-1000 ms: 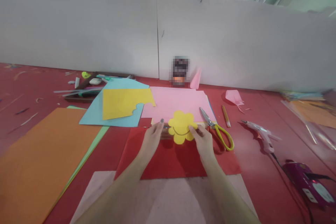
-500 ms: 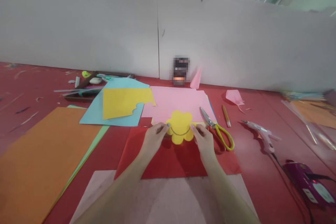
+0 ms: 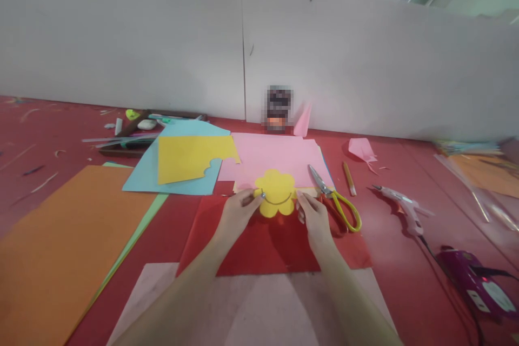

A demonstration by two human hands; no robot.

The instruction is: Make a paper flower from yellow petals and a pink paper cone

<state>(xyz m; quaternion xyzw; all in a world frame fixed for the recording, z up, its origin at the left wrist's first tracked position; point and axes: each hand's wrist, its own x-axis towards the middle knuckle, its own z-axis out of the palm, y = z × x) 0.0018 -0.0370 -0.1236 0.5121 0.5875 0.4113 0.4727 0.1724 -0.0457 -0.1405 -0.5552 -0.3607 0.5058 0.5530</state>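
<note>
Head view (sole camera). Landmark: the yellow paper flower [image 3: 275, 189], its face marked with a dark curved line. It is at the middle of the work area, held tilted up between the two hands over the far part of a red sheet [image 3: 259, 251].

Left hand [image 3: 235, 213]: thumb and fingers closed in a pinch on the flower's left edge. Right hand [image 3: 316, 219]: at the flower's right edge, fingers curled, thumb near the fingertips; cannot tell whether it grips the edge or only lies against it.

Beyond the flower: pink sheets [image 3: 263, 151]; farther, a pink paper cone [image 3: 302, 121] standing by a pixelated dark object [image 3: 278, 108]. Left of the flower: a yellow offcut [image 3: 186, 159] with a scalloped notch, lying on a blue sheet [image 3: 141, 178]; farther left and nearer the wearer, an orange sheet [image 3: 60, 227]. Right of the flower: scissors [image 3: 326, 190], blades apart from the right hand, then a slim stick [image 3: 349, 179], and well apart, a glue gun [image 3: 405, 208].
</note>
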